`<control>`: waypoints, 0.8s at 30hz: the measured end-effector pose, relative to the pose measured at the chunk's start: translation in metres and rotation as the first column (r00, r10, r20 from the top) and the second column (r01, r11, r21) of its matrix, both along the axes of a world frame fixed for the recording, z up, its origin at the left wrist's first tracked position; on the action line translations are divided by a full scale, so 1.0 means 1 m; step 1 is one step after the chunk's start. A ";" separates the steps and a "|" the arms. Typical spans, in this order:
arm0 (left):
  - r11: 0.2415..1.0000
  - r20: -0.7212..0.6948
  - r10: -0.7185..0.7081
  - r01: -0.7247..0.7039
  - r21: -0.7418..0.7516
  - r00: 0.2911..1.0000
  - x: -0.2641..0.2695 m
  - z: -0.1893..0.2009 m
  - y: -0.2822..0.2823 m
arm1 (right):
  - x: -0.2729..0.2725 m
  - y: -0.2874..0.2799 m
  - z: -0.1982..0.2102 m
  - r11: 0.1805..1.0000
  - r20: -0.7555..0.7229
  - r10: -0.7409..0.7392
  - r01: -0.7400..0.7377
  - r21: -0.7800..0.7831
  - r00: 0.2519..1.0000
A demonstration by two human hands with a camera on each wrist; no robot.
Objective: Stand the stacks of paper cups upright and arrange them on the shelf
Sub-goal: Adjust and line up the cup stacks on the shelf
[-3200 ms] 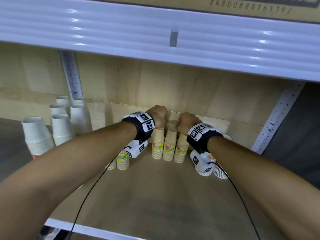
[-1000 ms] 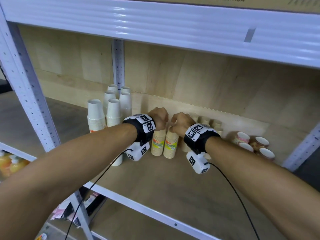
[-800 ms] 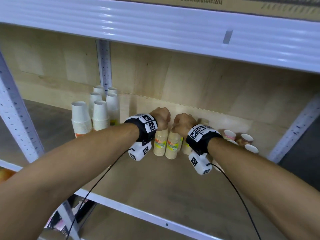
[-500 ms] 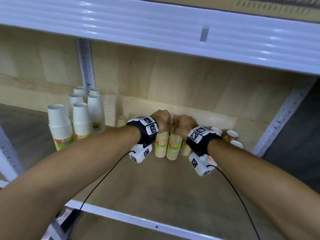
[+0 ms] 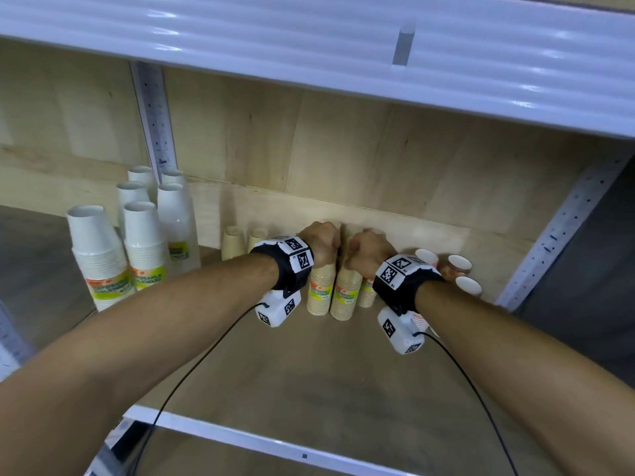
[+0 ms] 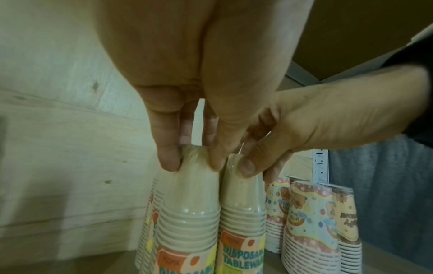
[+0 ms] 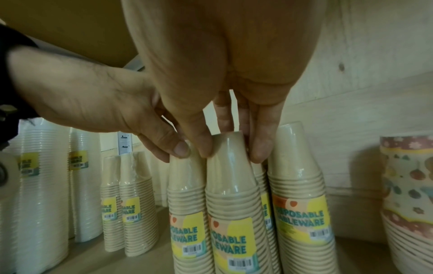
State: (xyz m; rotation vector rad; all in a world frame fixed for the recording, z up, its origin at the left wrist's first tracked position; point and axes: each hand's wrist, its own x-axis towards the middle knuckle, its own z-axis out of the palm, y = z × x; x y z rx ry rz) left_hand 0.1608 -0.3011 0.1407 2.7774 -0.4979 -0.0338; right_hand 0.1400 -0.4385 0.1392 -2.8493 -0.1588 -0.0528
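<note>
Two wrapped beige paper-cup stacks stand upright side by side on the wooden shelf [image 5: 326,372]. My left hand [image 5: 321,245] pinches the top of the left stack [image 5: 320,292] between thumb and fingers. In the left wrist view the left hand [image 6: 192,163] sits on that stack [image 6: 189,194]. My right hand [image 5: 366,250] grips the top of the right stack [image 5: 347,297] in the same way. The right wrist view shows the right hand [image 7: 230,155] around its stack [image 7: 229,176]. The two stacks touch. Another beige stack [image 7: 297,185] stands just to their right.
Tall white cup stacks [image 5: 144,242] stand at the left, with two short beige stacks [image 5: 233,242] beside them. Patterned cup stacks [image 5: 458,266] stand at the right by the metal upright [image 5: 556,235]. The upper shelf beam [image 5: 309,39] hangs close overhead. Bare board lies in front.
Both hands have kept their hold on the tops of the two beige stacks and drawn closer together. The head view has swung from side to side.
</note>
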 end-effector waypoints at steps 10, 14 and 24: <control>0.997 0.011 0.021 -0.020 -0.080 1.000 -0.002 0.008 0.014 | -0.004 0.001 0.011 0.997 0.044 -0.042 0.039 0.059 0.998; 0.994 0.039 0.084 -0.081 -0.067 0.996 -0.002 0.025 0.035 | 0.000 0.016 0.024 0.998 0.089 -0.029 0.025 0.052 0.996; 0.954 0.051 0.295 -0.290 -0.080 0.954 -0.006 0.036 0.113 | 0.009 0.078 0.035 0.992 0.135 0.091 -0.101 0.074 0.987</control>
